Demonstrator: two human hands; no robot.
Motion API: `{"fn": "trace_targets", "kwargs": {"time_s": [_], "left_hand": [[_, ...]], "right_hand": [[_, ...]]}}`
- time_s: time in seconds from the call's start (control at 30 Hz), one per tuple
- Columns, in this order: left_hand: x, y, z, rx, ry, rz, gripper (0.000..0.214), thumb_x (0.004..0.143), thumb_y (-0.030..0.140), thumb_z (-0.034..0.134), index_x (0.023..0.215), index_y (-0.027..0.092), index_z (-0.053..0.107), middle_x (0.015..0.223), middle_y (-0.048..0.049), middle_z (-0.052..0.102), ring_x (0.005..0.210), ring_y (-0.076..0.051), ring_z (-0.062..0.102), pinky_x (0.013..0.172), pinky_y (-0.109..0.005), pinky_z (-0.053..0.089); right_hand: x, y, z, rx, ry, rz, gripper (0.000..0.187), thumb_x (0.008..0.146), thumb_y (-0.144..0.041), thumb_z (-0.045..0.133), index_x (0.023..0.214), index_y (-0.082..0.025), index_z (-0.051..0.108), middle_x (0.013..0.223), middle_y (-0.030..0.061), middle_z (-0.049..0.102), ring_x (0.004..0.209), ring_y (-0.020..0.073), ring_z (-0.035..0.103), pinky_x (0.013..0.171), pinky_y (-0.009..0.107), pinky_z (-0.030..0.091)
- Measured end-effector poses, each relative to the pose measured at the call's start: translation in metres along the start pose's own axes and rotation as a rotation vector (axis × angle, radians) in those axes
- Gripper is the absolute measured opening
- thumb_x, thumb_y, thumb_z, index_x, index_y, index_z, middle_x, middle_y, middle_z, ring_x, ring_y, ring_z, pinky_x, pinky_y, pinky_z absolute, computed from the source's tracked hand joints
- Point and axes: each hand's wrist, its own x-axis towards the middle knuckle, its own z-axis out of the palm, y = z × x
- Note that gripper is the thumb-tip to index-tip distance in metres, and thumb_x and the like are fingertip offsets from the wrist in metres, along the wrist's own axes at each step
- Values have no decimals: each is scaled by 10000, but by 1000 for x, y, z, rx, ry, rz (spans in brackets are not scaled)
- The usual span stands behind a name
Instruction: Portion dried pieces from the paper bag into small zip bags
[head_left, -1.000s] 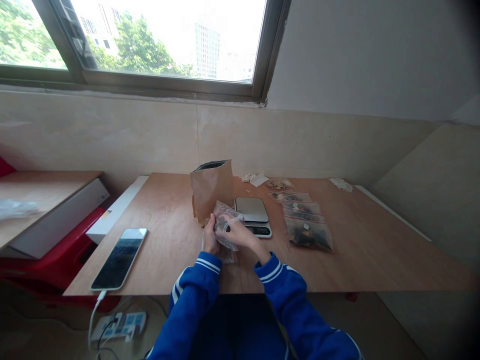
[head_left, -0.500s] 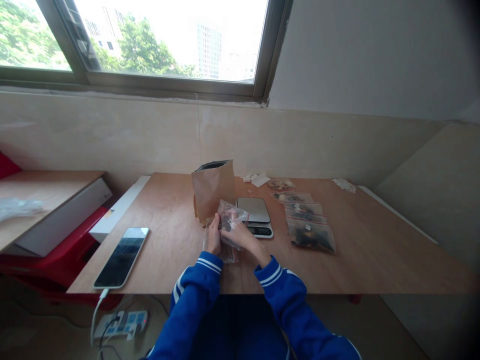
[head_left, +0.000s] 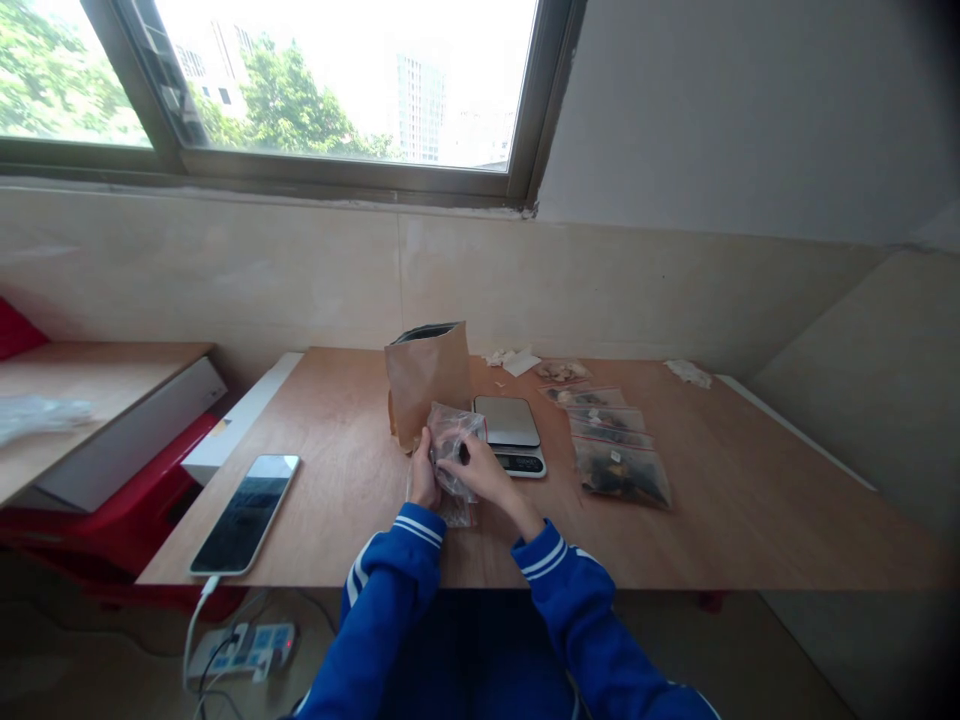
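A clear plastic zip bag (head_left: 448, 420) is held up in front of the brown paper bag (head_left: 427, 375). My left hand (head_left: 424, 478) grips it along its left side, fingers closed. My right hand (head_left: 480, 470) is at its right side with thumb and fingers bent together on the plastic. Something dark shows between those fingers, too small to name. Beneath my hands lies more clear plastic (head_left: 459, 512) on the table. A kitchen scale (head_left: 507, 420) with a metal plate sits just beyond my right hand. The paper bag stands upright, its top open.
Several filled zip bags (head_left: 624, 474) lie in a row on the right of the table (head_left: 720, 530). White scraps (head_left: 519, 361) are at the back, with another crumpled piece (head_left: 688, 373) farther right. At left lies a phone (head_left: 246, 515), its cable running down to a power strip (head_left: 244, 648).
The plastic bag has shifted slightly left in my hands. My right hand has turned, its fingers now bent in a pinch where they reached across the bag before.
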Motion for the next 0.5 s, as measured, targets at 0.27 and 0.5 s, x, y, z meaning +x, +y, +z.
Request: {"fn": "trace_targets", "kwargs": {"time_s": [0.27,0.5], "left_hand": [[-5,7,6,-49,-24,-142,509,903,497,508,1152,83,666,1130,-150,704,1070,-270,657,963,-377,505],[-4,11,7,-36,15,-134,516,929,484,448,1160,83,676,1063,-153,723,844,-239,701,667,-304,563]], "right_hand": [[-3,-3,-6,256,219,36,367,755,-344,698,1056,-230,522,1064,58,623,1017,205,605,925,364,478],[5,-23,-25,590,246,56,436,779,-456,683,1095,-255,461,1121,78,613,988,209,623,744,321,567]]}}
